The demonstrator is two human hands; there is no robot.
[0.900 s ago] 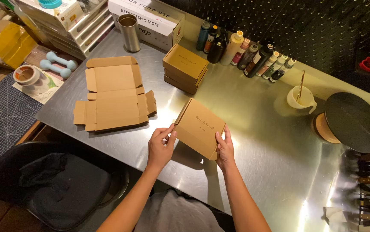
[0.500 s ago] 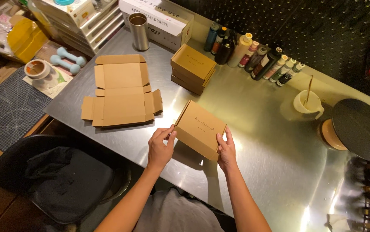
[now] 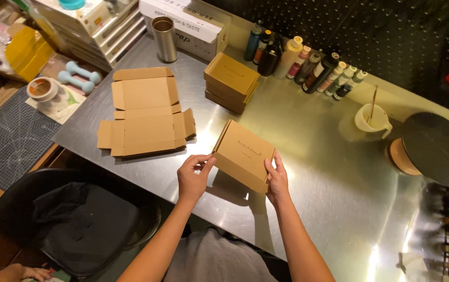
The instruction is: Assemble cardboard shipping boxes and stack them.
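I hold a closed brown cardboard mailer box point(image 3: 246, 153) a little above the steel table point(image 3: 308, 188), tilted toward me. My left hand point(image 3: 193, 177) grips its near left corner and my right hand point(image 3: 276, 180) holds its right edge. To the left a stack of unfolded flat box blanks point(image 3: 143, 112) lies on the table. Behind the held box sits a stack of finished boxes point(image 3: 232, 82).
A steel tumbler point(image 3: 166, 38) and a white carton point(image 3: 188, 21) stand at the back, with a row of bottles point(image 3: 302, 62) to the right. A white cup with a stick point(image 3: 371, 117) and a round black lid point(image 3: 435, 149) lie right. A black chair point(image 3: 73, 224) is below left.
The box stays in both hands at about the same place and tilt; only the head camera has shifted slightly.
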